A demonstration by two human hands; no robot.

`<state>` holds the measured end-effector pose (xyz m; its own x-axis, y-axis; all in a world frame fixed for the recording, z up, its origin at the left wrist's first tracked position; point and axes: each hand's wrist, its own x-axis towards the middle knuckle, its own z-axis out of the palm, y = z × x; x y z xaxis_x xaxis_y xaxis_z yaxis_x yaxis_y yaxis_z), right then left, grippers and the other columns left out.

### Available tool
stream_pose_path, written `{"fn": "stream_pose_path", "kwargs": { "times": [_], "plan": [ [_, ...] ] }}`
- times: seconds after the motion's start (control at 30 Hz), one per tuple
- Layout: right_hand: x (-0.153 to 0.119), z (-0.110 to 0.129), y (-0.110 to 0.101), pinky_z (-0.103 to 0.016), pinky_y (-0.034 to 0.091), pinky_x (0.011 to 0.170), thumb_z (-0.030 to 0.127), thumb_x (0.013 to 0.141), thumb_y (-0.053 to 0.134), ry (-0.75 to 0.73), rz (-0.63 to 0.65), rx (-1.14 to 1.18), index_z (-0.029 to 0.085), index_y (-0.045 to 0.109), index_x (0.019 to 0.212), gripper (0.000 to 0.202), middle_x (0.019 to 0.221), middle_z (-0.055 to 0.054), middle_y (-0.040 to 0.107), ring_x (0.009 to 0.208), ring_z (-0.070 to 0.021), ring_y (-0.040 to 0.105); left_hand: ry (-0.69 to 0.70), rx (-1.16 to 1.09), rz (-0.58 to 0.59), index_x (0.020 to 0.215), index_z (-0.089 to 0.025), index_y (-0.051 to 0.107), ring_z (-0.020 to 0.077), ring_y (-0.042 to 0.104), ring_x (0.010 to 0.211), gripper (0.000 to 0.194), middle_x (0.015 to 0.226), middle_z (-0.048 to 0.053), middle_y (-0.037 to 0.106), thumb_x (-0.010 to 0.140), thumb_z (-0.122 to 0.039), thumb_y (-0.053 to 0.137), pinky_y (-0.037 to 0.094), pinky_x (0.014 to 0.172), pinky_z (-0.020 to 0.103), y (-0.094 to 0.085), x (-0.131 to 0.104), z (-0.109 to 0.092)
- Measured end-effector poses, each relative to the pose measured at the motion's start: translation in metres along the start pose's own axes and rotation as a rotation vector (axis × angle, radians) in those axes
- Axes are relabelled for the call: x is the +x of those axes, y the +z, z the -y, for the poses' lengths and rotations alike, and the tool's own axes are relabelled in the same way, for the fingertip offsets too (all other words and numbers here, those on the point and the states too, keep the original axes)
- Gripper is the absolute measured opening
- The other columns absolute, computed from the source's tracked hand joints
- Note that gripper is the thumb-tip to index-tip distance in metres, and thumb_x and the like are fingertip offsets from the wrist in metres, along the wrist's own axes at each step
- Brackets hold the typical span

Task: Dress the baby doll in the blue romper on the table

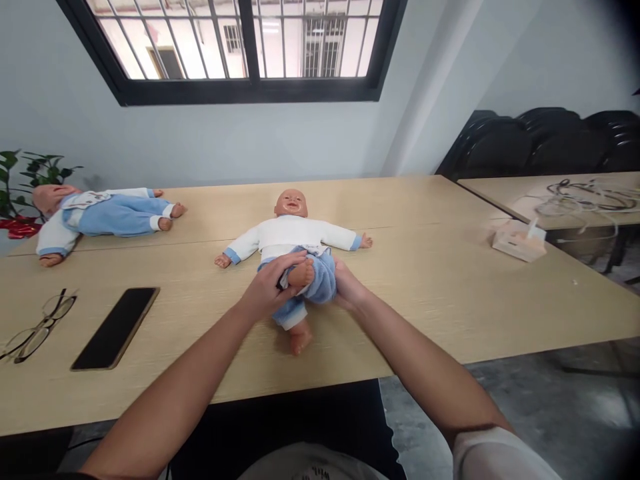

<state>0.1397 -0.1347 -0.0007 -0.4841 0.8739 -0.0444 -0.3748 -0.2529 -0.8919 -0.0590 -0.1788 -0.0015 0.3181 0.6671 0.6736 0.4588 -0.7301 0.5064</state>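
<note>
A baby doll (295, 233) in a white top with blue cuffs and blue trousers lies on its back, its arms spread and its head toward the wall. One of its legs is bent up, with the bare foot (302, 274) above the lap; the other leg points toward me. Around the raised lower leg near the ankle, my left hand (273, 283) is closed, and something small and black shows by its fingers. My right hand (349, 285) grips the bent leg's blue trousers from the right; its fingertips are hidden behind the cloth.
The doll lies on a wooden table (425, 280). A second doll (117, 212) lies at the back left beside a plant (37, 177). Glasses (43, 327) and a phone (116, 328) are at the left. A tissue box (520, 240) stands right, near another table with cables (590, 200).
</note>
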Motion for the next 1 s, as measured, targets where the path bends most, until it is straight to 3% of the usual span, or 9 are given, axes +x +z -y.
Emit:
{"fn": "stream_pose_path", "kwargs": {
  "times": [0.07,0.17,0.23,0.33,0.47,0.57,0.73,0.9,1.0],
  "plan": [
    [0.0,0.003,-0.005,-0.041,0.054,0.103,0.044,0.073,0.086,0.009,0.055,-0.041,0.025,0.07,0.115,0.049,0.117,-0.004,0.075,0.108,-0.0241,0.07,-0.048,0.005,0.022,0.138,-0.02,0.054,0.0289,0.065,0.125,0.056,0.136,0.014,0.067,0.088,-0.037,0.073,0.055,0.103,0.043,0.001,-0.003,0.002],
    [-0.003,0.019,-0.017,-0.043,0.051,0.104,0.06,0.084,0.072,-0.033,0.08,-0.158,0.025,0.071,0.116,0.047,0.119,-0.006,0.073,0.111,-0.0251,0.067,-0.054,0.031,0.018,0.132,-0.02,0.057,0.028,0.068,0.117,0.054,0.128,0.013,0.069,0.083,-0.033,0.077,0.057,0.099,0.042,0.003,-0.004,0.0],
    [-0.006,0.034,-0.026,-0.042,0.049,0.104,0.067,0.09,0.06,-0.098,0.062,-0.321,0.026,0.071,0.116,0.05,0.122,-0.006,0.071,0.113,-0.0249,0.064,-0.007,0.044,0.0,0.128,-0.021,0.058,0.0271,0.068,0.116,0.049,0.125,0.012,0.07,0.083,-0.027,0.076,0.057,0.099,0.043,0.004,-0.004,-0.003],
    [-0.01,0.051,-0.037,-0.036,0.048,0.099,0.061,0.087,0.068,-0.175,0.047,-0.602,0.026,0.072,0.114,0.044,0.118,-0.003,0.068,0.109,-0.0225,0.061,0.124,0.113,0.0,0.127,-0.023,0.057,0.0278,0.066,0.118,0.051,0.126,0.012,0.068,0.08,-0.022,0.077,0.056,0.1,0.046,0.006,-0.003,-0.012],
    [-0.006,0.047,-0.041,-0.031,0.047,0.076,0.059,0.084,0.07,-0.16,0.061,-0.646,0.023,0.071,0.101,0.04,0.089,0.0,0.066,0.082,-0.0184,0.057,0.317,0.362,-0.065,0.129,-0.029,0.06,0.03,0.061,0.124,0.055,0.129,0.01,0.066,0.078,-0.016,0.075,0.051,0.108,0.052,0.012,-0.003,-0.027],
    [-0.001,0.038,-0.039,-0.029,0.045,0.071,0.062,0.084,0.068,-0.212,0.036,-0.625,0.022,0.069,0.093,0.041,0.083,0.0,0.062,0.078,-0.0177,0.054,0.328,0.434,-0.082,0.123,-0.029,0.063,0.031,0.062,0.119,0.049,0.121,0.009,0.067,0.076,-0.021,0.075,0.051,0.107,0.052,0.017,-0.004,-0.039],
    [0.008,0.03,-0.044,-0.028,0.043,0.067,0.065,0.085,0.064,-0.294,-0.141,-0.601,0.022,0.063,0.078,0.043,0.071,0.002,0.054,0.069,-0.016,0.048,0.306,0.407,-0.072,0.115,-0.025,0.063,0.0323,0.061,0.116,0.042,0.117,0.01,0.067,0.074,-0.025,0.071,0.05,0.106,0.052,0.02,-0.006,-0.052],
    [0.039,0.019,-0.056,-0.03,0.047,0.077,0.069,0.083,0.058,-0.355,-0.342,-0.673,0.021,0.063,0.078,0.048,0.075,0.0,0.061,0.078,-0.0184,0.055,0.539,0.377,0.007,0.116,-0.024,0.064,0.0261,0.06,0.109,0.036,0.117,0.007,0.071,0.081,-0.028,0.074,0.047,0.109,0.047,0.024,-0.008,-0.056],
    [0.061,0.015,-0.066,-0.034,0.047,0.088,0.068,0.084,0.052,-0.382,-0.468,-0.708,0.019,0.063,0.082,0.05,0.086,-0.005,0.066,0.087,-0.0206,0.058,0.641,0.381,0.047,0.113,-0.024,0.065,0.023,0.061,0.101,0.029,0.111,0.005,0.072,0.086,-0.03,0.072,0.048,0.1,0.041,0.028,-0.008,-0.058]
  ]
}}
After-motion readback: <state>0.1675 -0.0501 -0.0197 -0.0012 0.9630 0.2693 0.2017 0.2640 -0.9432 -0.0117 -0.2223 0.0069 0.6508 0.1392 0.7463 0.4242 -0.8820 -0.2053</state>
